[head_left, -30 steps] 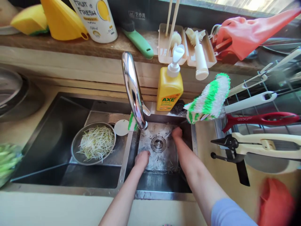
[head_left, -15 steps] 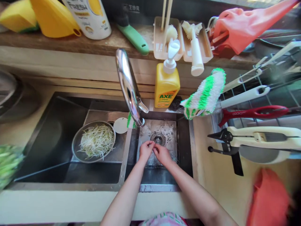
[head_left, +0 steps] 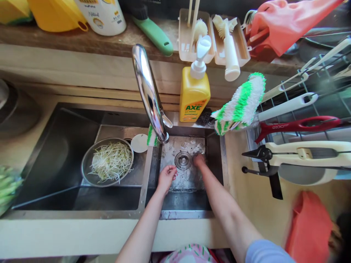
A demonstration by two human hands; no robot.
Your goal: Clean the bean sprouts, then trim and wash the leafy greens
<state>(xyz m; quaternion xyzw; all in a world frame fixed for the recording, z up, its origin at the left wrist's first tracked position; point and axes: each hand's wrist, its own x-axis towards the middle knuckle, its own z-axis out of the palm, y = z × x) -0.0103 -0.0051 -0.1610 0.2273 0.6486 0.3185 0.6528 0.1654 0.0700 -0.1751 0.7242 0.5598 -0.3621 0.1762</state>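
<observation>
My left hand [head_left: 167, 178] hovers over the right sink basin [head_left: 186, 201], its fingers curled together. Whatever may be between those fingertips is too small to make out. To the right of the drain [head_left: 183, 160], my right hand [head_left: 199, 159] reaches down towards the basin floor; motion smears its fingers. Small wet scraps dot the metal around the drain. In the left basin [head_left: 60, 149], a round bowl [head_left: 86, 172] holds a heap of bean sprouts [head_left: 111, 160], and a white disc [head_left: 139, 143] lies beside it.
A chrome faucet [head_left: 149, 91] arches above the divider, where a green-and-white cloth [head_left: 151, 137] hangs. Behind stands a yellow AXE pump bottle [head_left: 193, 96]. On the right are a striped cloth [head_left: 241, 104], cream-handled scissors [head_left: 309, 153] and a rack [head_left: 326, 69] of utensils.
My hands were together over the drain and have parted. The right moved right and away from me to the basin floor; the left drew slightly left and nearer. The view tilted slightly.
</observation>
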